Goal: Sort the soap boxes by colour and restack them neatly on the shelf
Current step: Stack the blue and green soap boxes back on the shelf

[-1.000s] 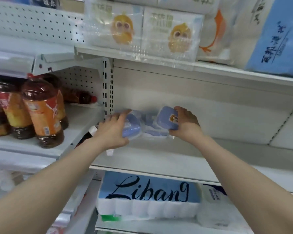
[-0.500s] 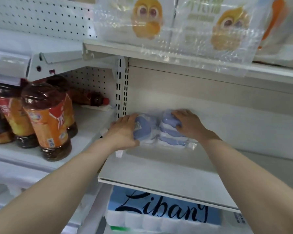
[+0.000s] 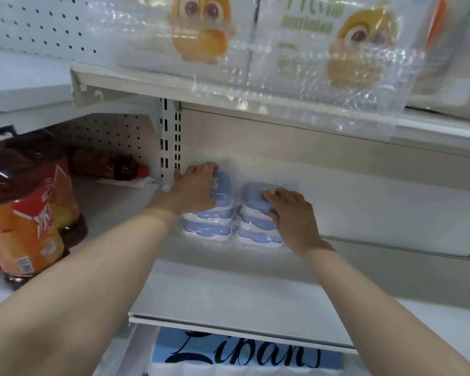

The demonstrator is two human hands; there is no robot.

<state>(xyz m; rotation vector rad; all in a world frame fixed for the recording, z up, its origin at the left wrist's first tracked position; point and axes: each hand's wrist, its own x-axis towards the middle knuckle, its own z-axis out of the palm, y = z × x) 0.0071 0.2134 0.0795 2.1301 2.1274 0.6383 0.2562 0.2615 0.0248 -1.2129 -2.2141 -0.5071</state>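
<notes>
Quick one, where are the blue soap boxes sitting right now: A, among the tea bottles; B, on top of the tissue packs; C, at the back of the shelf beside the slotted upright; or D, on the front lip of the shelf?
C: the blue soap boxes stand in two side-by-side stacks deep on the shelf next to the slotted upright, with the left hand holding the left stack's top box and the right hand the right's.
</notes>
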